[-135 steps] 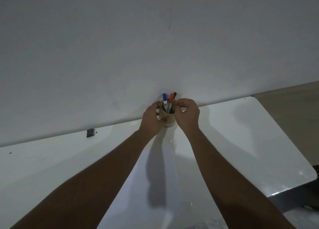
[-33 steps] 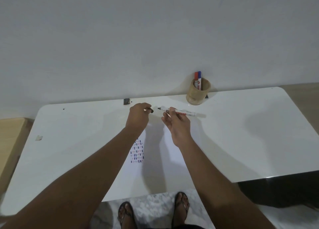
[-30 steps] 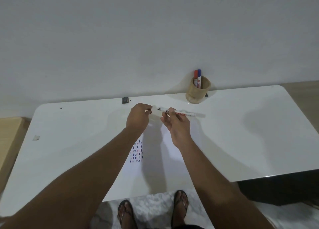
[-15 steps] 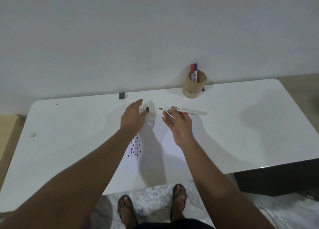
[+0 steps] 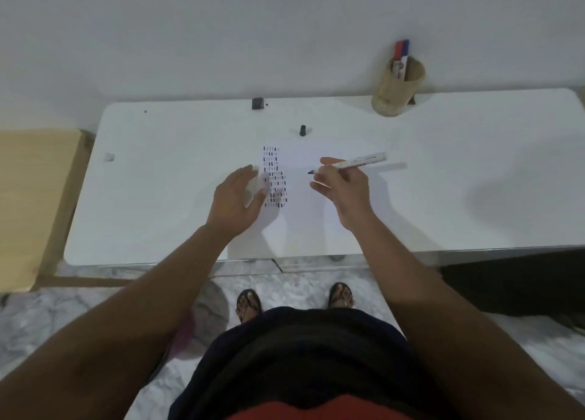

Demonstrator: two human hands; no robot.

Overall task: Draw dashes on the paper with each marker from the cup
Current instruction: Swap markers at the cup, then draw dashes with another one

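Observation:
A white paper (image 5: 304,198) lies on the white table (image 5: 459,172), with several columns of dark dashes (image 5: 274,177) on its left part. My right hand (image 5: 343,182) holds an uncapped black marker (image 5: 351,163), tip pointing left just above the paper. The marker's black cap (image 5: 303,130) stands on the table beyond the paper. My left hand (image 5: 235,198) hovers open, fingers spread, at the paper's left edge beside the dashes. A tan cup (image 5: 397,87) at the back right holds a red marker (image 5: 399,57) and a blue marker (image 5: 405,57).
A small black block (image 5: 258,103) sits at the table's back edge by the white wall. A small pale scrap (image 5: 109,157) lies at the table's left. A wooden surface (image 5: 31,204) adjoins the left side. My sandalled feet (image 5: 294,299) stand on marble floor.
My left hand let go of the cap, which now stands on the table, and drew back to the paper's left edge. My right hand lowered the marker toward the paper.

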